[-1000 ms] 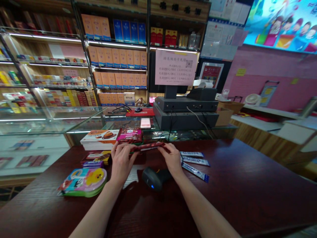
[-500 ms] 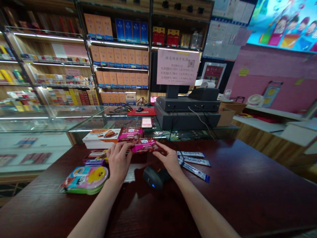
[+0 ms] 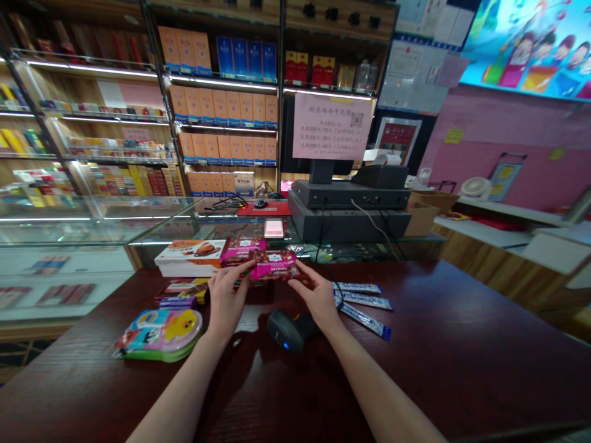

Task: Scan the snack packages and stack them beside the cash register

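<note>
Both my hands hold a magenta snack packet (image 3: pixel 273 265) above the dark wooden counter (image 3: pixel 443 344). My left hand (image 3: pixel 226 295) pinches its left end and my right hand (image 3: pixel 318 295) pinches its right end, its printed face turned toward me. A black barcode scanner (image 3: pixel 285 329) lies on the counter just below my right hand. A second magenta packet (image 3: pixel 240 250) rests on an orange-and-white box (image 3: pixel 189 255) behind my left hand.
A round cartoon-printed pack (image 3: pixel 159 332) and small purple and brown packets (image 3: pixel 178 294) lie at the left. Blue sachets (image 3: pixel 364 301) lie at the right. A cash register with a pink sign (image 3: pixel 346 203) stands behind, beside glass display cases (image 3: pixel 92 227) and stocked shelves.
The packet, held edge-on between my hands a second ago, has been turned face up and lifted a little toward the boxes. My hands have moved closer together.
</note>
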### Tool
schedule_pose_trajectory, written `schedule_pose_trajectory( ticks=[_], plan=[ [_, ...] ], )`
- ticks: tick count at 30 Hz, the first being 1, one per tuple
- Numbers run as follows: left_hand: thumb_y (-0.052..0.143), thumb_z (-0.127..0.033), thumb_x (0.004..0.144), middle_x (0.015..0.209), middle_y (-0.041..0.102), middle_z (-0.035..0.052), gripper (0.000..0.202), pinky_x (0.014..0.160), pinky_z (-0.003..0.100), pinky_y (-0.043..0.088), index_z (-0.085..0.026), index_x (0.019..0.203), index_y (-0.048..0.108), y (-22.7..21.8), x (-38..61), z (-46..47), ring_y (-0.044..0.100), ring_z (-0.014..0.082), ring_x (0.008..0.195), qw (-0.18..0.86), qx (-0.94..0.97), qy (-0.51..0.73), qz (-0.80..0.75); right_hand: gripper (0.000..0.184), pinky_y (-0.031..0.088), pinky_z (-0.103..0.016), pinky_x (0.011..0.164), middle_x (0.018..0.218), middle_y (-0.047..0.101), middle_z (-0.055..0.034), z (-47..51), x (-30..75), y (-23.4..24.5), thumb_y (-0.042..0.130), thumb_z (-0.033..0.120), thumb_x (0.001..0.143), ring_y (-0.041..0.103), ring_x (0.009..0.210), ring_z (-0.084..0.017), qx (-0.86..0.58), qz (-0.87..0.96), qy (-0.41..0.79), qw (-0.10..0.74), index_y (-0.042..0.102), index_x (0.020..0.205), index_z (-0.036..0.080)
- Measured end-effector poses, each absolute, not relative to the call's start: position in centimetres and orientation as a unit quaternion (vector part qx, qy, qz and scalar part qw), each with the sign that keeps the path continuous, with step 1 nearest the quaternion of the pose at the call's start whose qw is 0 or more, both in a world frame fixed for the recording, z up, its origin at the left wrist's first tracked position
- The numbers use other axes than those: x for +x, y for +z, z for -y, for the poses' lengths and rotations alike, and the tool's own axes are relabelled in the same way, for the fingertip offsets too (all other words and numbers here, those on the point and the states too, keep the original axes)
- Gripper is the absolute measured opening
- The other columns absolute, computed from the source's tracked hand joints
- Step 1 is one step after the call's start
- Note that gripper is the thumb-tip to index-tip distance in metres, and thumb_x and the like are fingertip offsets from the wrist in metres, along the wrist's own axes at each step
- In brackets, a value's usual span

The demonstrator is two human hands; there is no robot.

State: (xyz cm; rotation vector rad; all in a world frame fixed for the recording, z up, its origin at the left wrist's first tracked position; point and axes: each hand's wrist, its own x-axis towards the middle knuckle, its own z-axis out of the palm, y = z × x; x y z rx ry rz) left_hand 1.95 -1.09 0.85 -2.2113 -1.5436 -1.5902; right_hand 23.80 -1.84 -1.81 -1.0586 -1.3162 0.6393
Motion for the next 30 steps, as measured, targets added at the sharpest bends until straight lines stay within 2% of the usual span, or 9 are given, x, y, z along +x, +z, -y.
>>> schedule_pose_trajectory(
  ticks=[5,7,11,18,24,30],
  plan=[
    [0.042,-0.032,0.097,0.109,0.068,0.0053,0.039,0.102,0.044,0.041,-0.030,0.128,0.067,0.9,1.8,0.6,0.058,0.0230,0.107,-0.053,-0.723,-0.509,0.465,0.055,0.050,-0.042,0.104,0.129,0.070,-0.0052,2.0,24.4,-1.5,0.076,0.034,0.080,0.065,0.116,-0.026,-0.465,0.593,0.209,0.623,0.065,0.134,0.028],
    [0.049,-0.040,0.096,0.116,0.066,0.0066,0.041,0.104,0.046,0.040,-0.029,0.133,0.063,0.8,1.5,0.4,0.056,0.0246,0.113,-0.051,-0.743,-0.496,0.447,0.054,0.049,-0.041,0.105,0.128,0.070,-0.0053,2.0,24.6,-1.3,0.076,0.032,0.081,0.064,0.116,-0.025,-0.469,0.606,0.168,0.620,0.065,0.133,0.028],
    [0.071,-0.050,0.082,0.129,0.062,0.0100,0.063,0.112,0.051,0.036,-0.027,0.140,0.057,0.3,1.0,0.0,0.050,0.0289,0.125,0.013,-0.779,-0.473,0.412,0.052,0.047,-0.042,0.106,0.127,0.070,-0.0057,2.1,24.9,-0.9,0.074,0.027,0.083,0.062,0.118,-0.025,-0.469,0.641,0.088,0.601,0.064,0.134,0.030],
    [0.071,-0.039,0.086,0.132,0.065,0.0103,0.056,0.120,0.061,0.020,-0.028,0.139,0.056,0.2,0.4,-0.7,0.051,0.0310,0.128,0.106,-0.790,-0.436,0.418,0.053,0.046,-0.047,0.106,0.129,0.070,-0.0060,2.2,24.9,0.1,0.074,0.023,0.084,0.060,0.120,-0.026,-0.489,0.690,-0.017,0.533,0.063,0.135,0.030],
    [0.068,-0.036,0.088,0.134,0.065,0.0108,0.054,0.120,0.062,0.017,-0.029,0.140,0.056,1.2,-0.4,-0.8,0.048,0.0318,0.134,0.115,-0.776,-0.426,0.451,0.051,0.043,-0.047,0.106,0.131,0.069,-0.0069,1.6,24.2,1.6,0.073,0.023,0.086,0.058,0.122,-0.026,-0.485,0.717,-0.057,0.498,0.063,0.135,0.027],
    [0.067,-0.036,0.088,0.134,0.064,0.0098,0.053,0.121,0.062,0.014,-0.032,0.139,0.057,3.3,-2.0,-1.4,0.046,0.0310,0.136,0.090,-0.776,-0.394,0.484,0.048,0.040,-0.047,0.108,0.132,0.068,-0.0055,-0.1,22.6,3.4,0.071,0.024,0.087,0.055,0.125,-0.027,-0.499,0.740,-0.034,0.449,0.063,0.134,0.027]
  ],
)
